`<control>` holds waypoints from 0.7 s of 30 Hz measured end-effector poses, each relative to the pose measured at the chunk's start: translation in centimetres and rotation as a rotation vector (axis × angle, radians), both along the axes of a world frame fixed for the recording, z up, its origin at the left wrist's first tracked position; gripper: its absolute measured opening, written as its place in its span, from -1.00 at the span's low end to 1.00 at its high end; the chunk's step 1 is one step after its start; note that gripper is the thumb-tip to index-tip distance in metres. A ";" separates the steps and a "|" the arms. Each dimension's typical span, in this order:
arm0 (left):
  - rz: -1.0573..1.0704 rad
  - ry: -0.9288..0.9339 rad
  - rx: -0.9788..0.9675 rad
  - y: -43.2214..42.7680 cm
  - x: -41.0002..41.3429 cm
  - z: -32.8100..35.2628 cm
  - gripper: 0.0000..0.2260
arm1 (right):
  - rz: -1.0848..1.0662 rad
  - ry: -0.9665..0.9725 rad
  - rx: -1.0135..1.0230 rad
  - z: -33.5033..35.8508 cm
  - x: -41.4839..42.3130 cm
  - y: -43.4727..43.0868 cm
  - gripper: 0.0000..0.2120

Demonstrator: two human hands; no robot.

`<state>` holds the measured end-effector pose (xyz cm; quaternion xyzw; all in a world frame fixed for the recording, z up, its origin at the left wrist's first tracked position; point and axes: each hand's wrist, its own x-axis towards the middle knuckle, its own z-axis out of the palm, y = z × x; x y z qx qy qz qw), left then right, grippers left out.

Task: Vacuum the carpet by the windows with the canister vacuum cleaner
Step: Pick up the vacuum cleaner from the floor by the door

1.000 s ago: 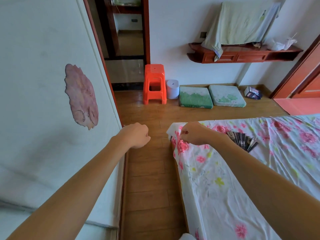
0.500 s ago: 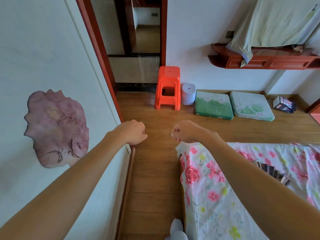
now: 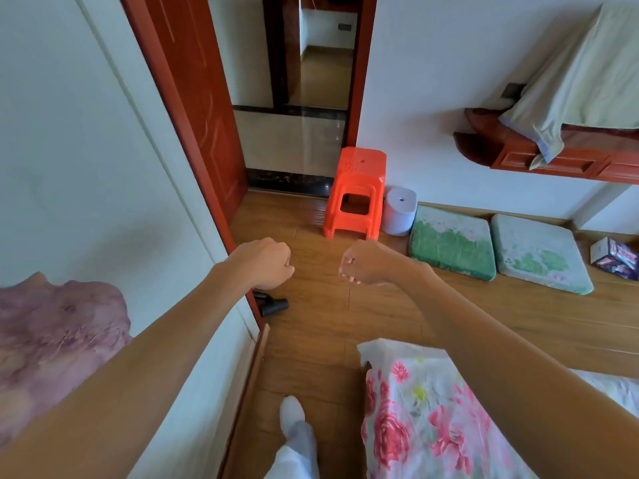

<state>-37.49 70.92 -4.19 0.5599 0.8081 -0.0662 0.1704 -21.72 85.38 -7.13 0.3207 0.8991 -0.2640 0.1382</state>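
Note:
Neither a whole canister vacuum cleaner nor a carpet nor a window shows in the head view. A small black tube-shaped part (image 3: 273,304) pokes out from behind the white panel's corner, low on the wooden floor; I cannot tell what it belongs to. My left hand (image 3: 266,262) is held out over the floor with its fingers curled into a fist, holding nothing. My right hand (image 3: 359,261) is level with it, a short gap to its right, also curled and empty. The black part lies just below my left hand.
A white panel with a purple patch (image 3: 52,344) fills the left. A red-framed doorway (image 3: 304,98) opens ahead. An orange stool (image 3: 358,171), a white roll (image 3: 399,210) and two green cushions (image 3: 453,242) line the far wall. A floral-sheeted bed (image 3: 442,420) stands at lower right.
I have walked forward along the bed toward the doorway. My right hand has moved off the bed sheet into the air. The black part has come into view.

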 end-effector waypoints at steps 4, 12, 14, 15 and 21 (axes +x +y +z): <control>-0.024 -0.006 -0.015 5.8 -5.1 -0.8 -0.73 | -0.012 0.037 0.006 0.0 -4.5 5.3 -0.77; -0.071 -0.036 -0.035 16.1 -13.2 -1.2 -0.70 | -0.021 0.009 0.042 0.5 -12.3 14.7 -0.75; -0.088 -0.050 -0.061 18.1 -14.5 -1.8 -0.69 | -0.001 -0.001 0.033 0.1 -13.8 16.9 -0.75; -0.096 -0.064 -0.079 19.1 -15.1 -2.2 -0.68 | 0.015 -0.009 0.039 -0.1 -14.6 18.1 -0.74; -0.006 -0.083 -0.113 24.7 -19.7 -2.9 -0.71 | 0.120 0.012 0.044 -1.4 -20.6 26.2 -0.76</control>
